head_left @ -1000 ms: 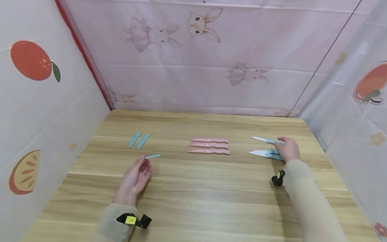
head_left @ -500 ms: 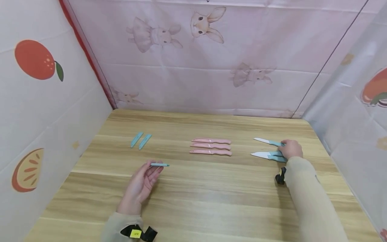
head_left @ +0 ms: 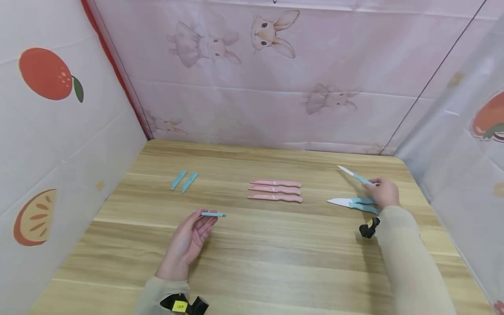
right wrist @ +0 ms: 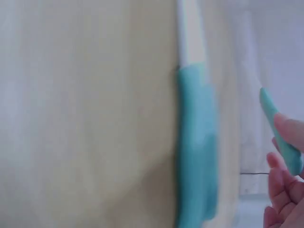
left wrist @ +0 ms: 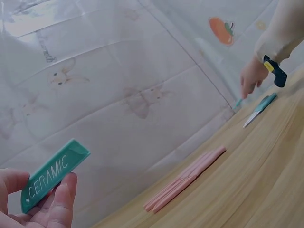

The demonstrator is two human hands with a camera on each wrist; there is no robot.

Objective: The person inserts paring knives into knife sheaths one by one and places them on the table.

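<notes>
While the desk point(head_left: 275, 253) stretches broadly through the lower centre, the right hand point(head_left: 386, 192), near the desk's right edge, has its fingers closed on a blue knife point(head_left: 359, 176) above the surface; well apart, left of centre, the left hand point(head_left: 187, 243) pinches a smaller blue cover point(head_left: 214, 215).

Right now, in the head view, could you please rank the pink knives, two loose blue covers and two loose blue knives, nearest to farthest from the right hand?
1. Two loose blue knives, by the right hand.
2. Pink knives, in the middle.
3. Two loose blue covers, left side.
</notes>
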